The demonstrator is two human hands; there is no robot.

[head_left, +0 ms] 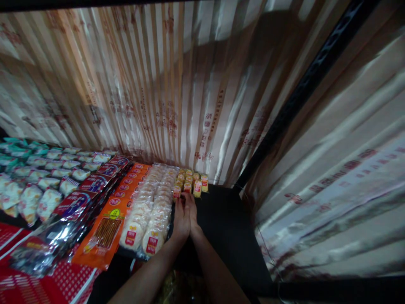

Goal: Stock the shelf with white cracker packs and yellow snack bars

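Note:
My left hand (181, 217) and my right hand (191, 211) are side by side on the black shelf, wrists close together. Their fingers are drawn together at the front of a small group of yellow snack packs (197, 188) with red labels. Between the fingertips is the nearest yellow snack pack (187, 186), partly covered by them. Just left of my left hand lie two long rows of round white crackers (152, 240) in clear wrappers, with red labels on the front ones.
Further left are orange bags of stick snacks (109, 230), dark red-and-blue packets (72, 204), white pouches (49, 202) and green packs (15, 147). Bare black shelf surface (228, 228) lies to the right. A black metal post (294, 97) slants up before printed sheeting (196, 84).

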